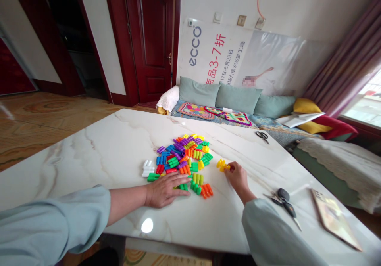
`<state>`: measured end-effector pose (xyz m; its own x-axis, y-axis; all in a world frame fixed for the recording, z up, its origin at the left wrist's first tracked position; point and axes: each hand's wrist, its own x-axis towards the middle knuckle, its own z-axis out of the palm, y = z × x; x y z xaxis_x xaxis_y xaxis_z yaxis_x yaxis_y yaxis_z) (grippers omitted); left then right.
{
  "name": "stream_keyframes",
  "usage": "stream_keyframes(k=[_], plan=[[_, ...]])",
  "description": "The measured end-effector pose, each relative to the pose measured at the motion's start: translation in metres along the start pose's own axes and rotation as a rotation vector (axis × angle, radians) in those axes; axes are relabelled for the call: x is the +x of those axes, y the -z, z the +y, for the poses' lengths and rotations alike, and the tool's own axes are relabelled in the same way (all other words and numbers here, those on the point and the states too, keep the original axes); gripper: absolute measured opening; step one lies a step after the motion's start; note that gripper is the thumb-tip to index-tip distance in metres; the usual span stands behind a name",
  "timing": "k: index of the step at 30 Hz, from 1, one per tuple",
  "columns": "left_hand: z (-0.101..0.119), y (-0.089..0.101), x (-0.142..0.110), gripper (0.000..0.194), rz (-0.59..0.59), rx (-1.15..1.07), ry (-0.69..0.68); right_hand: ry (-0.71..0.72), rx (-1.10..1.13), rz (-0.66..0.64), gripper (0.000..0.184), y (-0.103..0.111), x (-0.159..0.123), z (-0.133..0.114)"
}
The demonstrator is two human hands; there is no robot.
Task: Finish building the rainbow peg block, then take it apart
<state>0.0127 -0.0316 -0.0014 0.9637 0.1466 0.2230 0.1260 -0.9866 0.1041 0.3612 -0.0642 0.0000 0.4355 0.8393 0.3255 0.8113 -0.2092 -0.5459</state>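
A heap of small plastic building blocks in many colours lies in the middle of a white marble table. My left hand rests flat on the table, fingers stretched out, its tips touching green blocks at the near edge of the heap. My right hand is closed in a pinch on a yellow block piece just right of the heap. An orange block lies between my two hands.
A set of keys and a phone lie near the table's right edge. Scissors rest at the far edge. Beyond the table stands a sofa with cushions, and a red door.
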Motion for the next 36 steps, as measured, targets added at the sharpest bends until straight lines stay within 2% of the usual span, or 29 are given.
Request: stream_keyframes(k=[3, 6, 10, 13, 16, 18, 22, 26, 31, 33, 36], plan=[[0.0, 0.0, 0.0, 0.068, 0.007, -0.006, -0.005, -0.005, 0.002, -0.01, 0.029, -0.006, 0.001, -0.002], [0.001, 0.001, 0.001, 0.067, 0.003, -0.007, -0.001, 0.024, 0.017, -0.017, 0.048, -0.008, 0.002, -0.005], [0.002, 0.003, 0.002, 0.064, -0.009, -0.006, 0.008, 0.073, -0.049, -0.107, 0.066, -0.008, 0.005, -0.01], [0.002, 0.004, 0.003, 0.064, -0.006, -0.011, 0.009, 0.067, -0.091, -0.162, 0.054, -0.01, 0.007, -0.01], [0.002, 0.004, 0.003, 0.065, -0.012, -0.014, 0.014, 0.055, -0.095, -0.151, 0.038, -0.017, 0.011, -0.007], [0.002, 0.004, 0.003, 0.066, -0.016, -0.012, 0.018, 0.052, -0.11, -0.13, 0.034, -0.022, 0.015, -0.006], [0.002, 0.004, 0.003, 0.064, -0.021, -0.002, 0.026, 0.033, -0.167, -0.102, 0.034, -0.03, 0.027, -0.01], [0.002, 0.006, 0.003, 0.064, -0.044, 0.001, 0.039, 0.001, -0.183, -0.092, 0.034, -0.042, 0.039, -0.028], [0.002, 0.006, 0.004, 0.061, -0.045, 0.003, 0.062, 0.127, -0.102, -0.155, 0.033, -0.06, 0.039, -0.055], [0.002, 0.006, 0.004, 0.061, -0.045, 0.004, 0.074, 0.14, -0.077, -0.146, 0.034, -0.062, 0.039, -0.057], [0.002, 0.006, 0.004, 0.062, -0.042, -0.001, 0.073, 0.075, -0.077, -0.084, 0.034, -0.058, 0.044, -0.049]])
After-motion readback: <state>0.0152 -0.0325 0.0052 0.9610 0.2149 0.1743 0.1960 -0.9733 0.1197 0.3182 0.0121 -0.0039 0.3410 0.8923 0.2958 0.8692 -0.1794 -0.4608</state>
